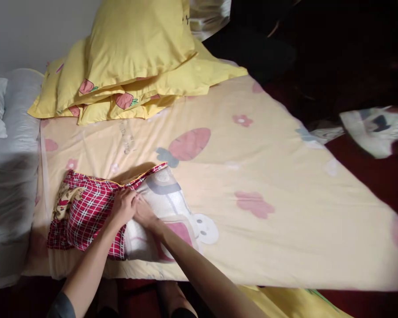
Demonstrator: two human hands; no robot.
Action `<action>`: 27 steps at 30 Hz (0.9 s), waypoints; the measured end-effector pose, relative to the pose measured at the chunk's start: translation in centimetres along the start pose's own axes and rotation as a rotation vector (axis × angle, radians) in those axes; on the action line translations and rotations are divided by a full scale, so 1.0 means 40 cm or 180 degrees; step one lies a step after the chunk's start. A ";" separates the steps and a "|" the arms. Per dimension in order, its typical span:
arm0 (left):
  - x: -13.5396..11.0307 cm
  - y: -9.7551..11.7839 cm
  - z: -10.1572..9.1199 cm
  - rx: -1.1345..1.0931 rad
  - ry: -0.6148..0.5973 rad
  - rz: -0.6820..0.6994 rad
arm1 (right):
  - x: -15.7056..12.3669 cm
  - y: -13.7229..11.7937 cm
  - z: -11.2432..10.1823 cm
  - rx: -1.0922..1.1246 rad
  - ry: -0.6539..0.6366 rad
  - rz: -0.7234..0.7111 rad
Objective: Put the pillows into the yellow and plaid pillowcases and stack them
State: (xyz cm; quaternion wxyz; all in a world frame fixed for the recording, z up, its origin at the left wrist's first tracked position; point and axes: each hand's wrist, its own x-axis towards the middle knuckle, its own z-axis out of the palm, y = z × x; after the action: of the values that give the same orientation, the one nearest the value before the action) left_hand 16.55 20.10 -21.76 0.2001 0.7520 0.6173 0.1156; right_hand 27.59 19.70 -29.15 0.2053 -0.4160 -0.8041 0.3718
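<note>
A red checked pillowcase with a teddy bear print covers the left part of a white pillow lying on the bed. The pillow's right part, with a faded grey and pink pattern, sticks out of the case opening. At the opening's edge, my left hand is closed on the pillowcase, fingers curled over the cloth. Right beside it and touching it, my right hand is closed on the pillow by the opening; its fingertips are partly hidden.
Yellow pillows with strawberry prints are piled at the far side of the bed. A peach printed sheet covers the mattress. Grey bedding lies along the left. Yellow cloth shows below the near edge, and a pale printed cloth at right.
</note>
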 end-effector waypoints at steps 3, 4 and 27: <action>0.003 -0.070 0.004 0.0220 0.0287 -0.0507 | -0.027 0.036 -0.082 -0.0317 -0.0094 -0.0331; 0.004 -0.089 0.007 0.0281 0.0352 -0.0616 | -0.034 0.052 -0.116 -0.0458 -0.0038 -0.0385; -0.008 -0.008 0.063 -0.0171 0.0569 -0.0355 | 0.020 -0.046 -0.103 -0.1274 -0.0734 -0.0060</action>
State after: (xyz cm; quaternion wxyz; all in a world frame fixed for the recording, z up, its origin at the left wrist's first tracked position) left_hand 17.25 19.44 -24.13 0.1704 0.6976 0.6702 0.1874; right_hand 28.84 21.41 -25.10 0.0290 -0.3957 -0.8838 0.2481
